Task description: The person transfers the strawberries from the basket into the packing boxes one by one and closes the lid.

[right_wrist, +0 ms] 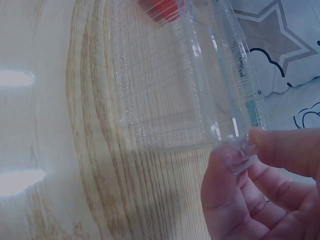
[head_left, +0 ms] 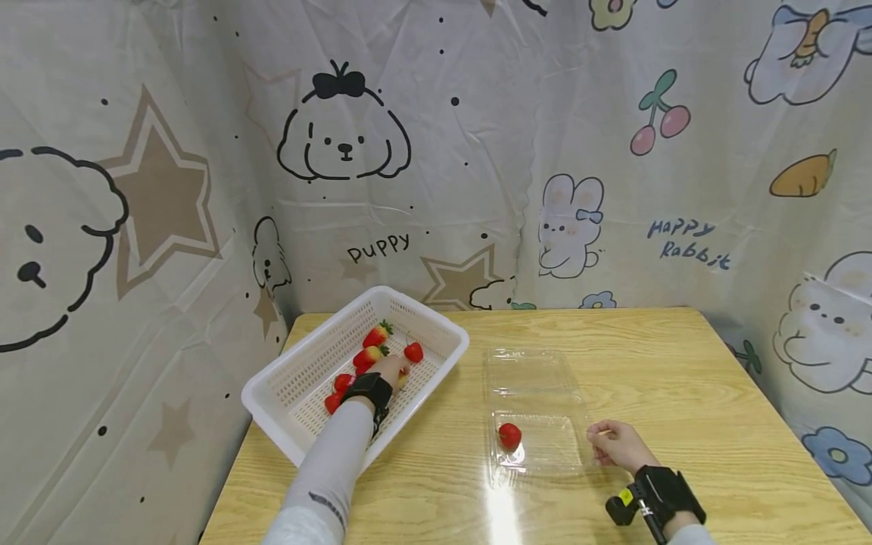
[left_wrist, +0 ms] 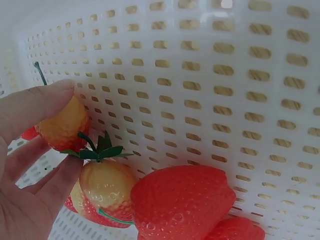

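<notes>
My left hand [head_left: 390, 369] is inside a white perforated basket [head_left: 272, 371]. It pinches a yellow-and-red strawberry [left_wrist: 65, 125], thumb on top and fingers beneath, in the left wrist view. Beside those fingers lie a pale-shouldered strawberry [left_wrist: 106, 182] with green leaves and a large red strawberry [left_wrist: 182, 202]. A clear plastic clamshell box [head_left: 538, 469] lies unfolded on the table, one red fruit [head_left: 509, 436] in the left of its near half. At the box's right edge, my right hand [head_left: 621, 445] pinches a corner tab [right_wrist: 237, 155] between thumb and fingers.
More strawberries [head_left: 375, 336] lie in the basket, with a small red fruit [head_left: 413, 352] near its right wall. The basket stands at the wooden table's [head_left: 633, 356] left side. A printed curtain [head_left: 477, 189] hangs behind the table and along both sides.
</notes>
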A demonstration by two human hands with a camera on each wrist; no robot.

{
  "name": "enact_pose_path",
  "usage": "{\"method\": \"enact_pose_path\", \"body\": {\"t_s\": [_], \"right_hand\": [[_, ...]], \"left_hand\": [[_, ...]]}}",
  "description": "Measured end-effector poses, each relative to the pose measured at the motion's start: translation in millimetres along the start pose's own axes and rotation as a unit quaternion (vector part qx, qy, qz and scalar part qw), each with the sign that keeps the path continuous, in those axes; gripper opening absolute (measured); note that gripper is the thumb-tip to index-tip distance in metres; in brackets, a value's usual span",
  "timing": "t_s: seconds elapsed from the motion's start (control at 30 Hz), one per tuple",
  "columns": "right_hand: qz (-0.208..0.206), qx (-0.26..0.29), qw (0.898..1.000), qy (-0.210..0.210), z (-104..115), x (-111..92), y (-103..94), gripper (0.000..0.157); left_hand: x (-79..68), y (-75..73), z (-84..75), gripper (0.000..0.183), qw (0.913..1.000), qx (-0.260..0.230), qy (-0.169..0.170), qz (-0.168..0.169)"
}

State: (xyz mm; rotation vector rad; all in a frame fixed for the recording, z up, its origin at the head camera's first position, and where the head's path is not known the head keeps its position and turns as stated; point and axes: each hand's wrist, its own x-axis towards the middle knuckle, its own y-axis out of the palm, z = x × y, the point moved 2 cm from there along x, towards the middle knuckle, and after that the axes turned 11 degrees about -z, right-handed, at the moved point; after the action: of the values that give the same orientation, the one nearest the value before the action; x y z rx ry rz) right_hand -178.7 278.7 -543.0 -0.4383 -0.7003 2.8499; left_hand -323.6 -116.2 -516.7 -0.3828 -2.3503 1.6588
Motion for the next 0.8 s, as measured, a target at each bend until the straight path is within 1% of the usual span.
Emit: {"method": "enact_pose_path", "body": {"t_s": [0.03, 0.13, 0.17, 0.23, 0.27, 0.3, 0.37, 0.4, 0.43, 0.5, 0.6, 0.7, 0.73, 0.8], "right_hand": [[0.001, -0.001, 1.0, -0.001, -0.1, -0.1, -0.1, 0.02], [0.003, 0.001, 1.0, -0.002, -0.4, -0.2, -0.2, 0.021], [0.004, 0.002, 1.0, -0.001, -0.5, 0.0, -0.2, 0.021], [0.007, 0.006, 1.0, 0.0, -0.8, 0.3, -0.2, 0.021], [0.008, 0.007, 1.0, 0.001, -1.0, 0.6, -0.3, 0.021], [0.009, 0.009, 1.0, 0.001, -1.2, 0.8, -0.3, 0.021], [0.01, 0.01, 1.0, 0.0, -1.4, 1.3, -0.4, 0.021], [0.01, 0.01, 1.0, 0.001, -1.5, 1.4, -0.4, 0.02], [0.01, 0.009, 1.0, 0.0, -1.5, 1.5, -0.5, 0.021], [0.01, 0.008, 1.0, 0.0, -1.2, 1.4, -0.5, 0.021], [0.008, 0.006, 1.0, 0.0, -0.7, 1.0, -0.4, 0.021], [0.01, 0.007, 1.0, 0.0, -0.2, 0.6, -0.3, 0.021], [0.01, 0.008, 1.0, 0.001, -0.1, 0.5, -0.3, 0.021], [0.011, 0.009, 1.0, 0.002, 0.1, 0.4, -0.2, 0.021]], "left_hand": [[5.1, 5.6, 5.5, 0.029, 1.0, 0.0, 0.003, 0.001], [23.2, 24.6, 23.8, 0.03, 0.9998, -0.002, -0.009, 0.018], [33.6, 40.3, 40.8, 0.028, 0.9997, -0.017, 0.018, 0.001], [44.1, 51.7, 53.0, 0.03, 0.9998, -0.018, 0.01, 0.008], [46.6, 55.1, 56.5, 0.031, 0.9998, -0.02, 0.005, 0.009], [46.9, 55.2, 57.6, 0.033, 0.9996, -0.026, 0.001, 0.008], [42.0, 47.8, 52.1, 0.034, 0.9988, -0.045, -0.017, 0.003], [33.9, 33.6, 38.0, 0.038, 0.9978, -0.04, -0.051, 0.013], [29.6, 27.7, 32.9, 0.038, 0.9972, -0.05, -0.056, 0.006], [21.7, 12.5, 20.9, 0.036, 0.9965, -0.067, -0.045, -0.022], [18.4, -2.5, 9.7, 0.038, 0.9932, -0.088, -0.029, -0.07], [23.0, -14.2, 2.7, 0.042, 0.9869, -0.109, -0.021, -0.117], [24.9, -18.4, 0.2, 0.043, 0.9846, -0.117, -0.022, -0.128], [30.0, -26.3, -4.4, 0.044, 0.98, -0.128, -0.014, -0.152]]}}
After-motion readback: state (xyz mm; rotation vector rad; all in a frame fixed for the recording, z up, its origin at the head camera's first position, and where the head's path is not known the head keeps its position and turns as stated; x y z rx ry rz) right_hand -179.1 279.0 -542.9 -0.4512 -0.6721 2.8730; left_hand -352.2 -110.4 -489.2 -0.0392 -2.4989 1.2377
